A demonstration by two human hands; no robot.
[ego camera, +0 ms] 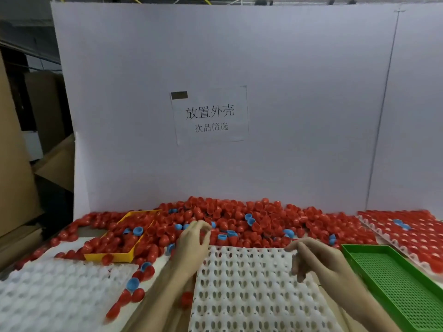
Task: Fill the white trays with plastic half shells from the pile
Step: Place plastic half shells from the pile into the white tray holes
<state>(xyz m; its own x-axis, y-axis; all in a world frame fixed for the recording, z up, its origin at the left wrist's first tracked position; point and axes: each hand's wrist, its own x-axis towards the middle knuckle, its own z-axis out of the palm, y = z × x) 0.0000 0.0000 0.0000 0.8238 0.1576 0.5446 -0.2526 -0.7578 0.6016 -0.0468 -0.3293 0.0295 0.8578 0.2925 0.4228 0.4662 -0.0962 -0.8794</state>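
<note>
The white perforated plastic tray [251, 291] lies in the middle of the table, and all its cups that I can see are empty. Behind its far edge spreads the big pile of red and blue plastic half shells [239, 221]. The left hand [194, 238] is over the tray's far left corner, at the near edge of the pile, with curled fingers; I cannot tell if it holds a shell. The right hand [314, 257] hovers above the tray's far right part, fingers loose and hanging down, holding nothing. Left of the tray sits a yellow plastic box [112, 256] with shells, right of it a green mesh tray [393, 281].
</note>
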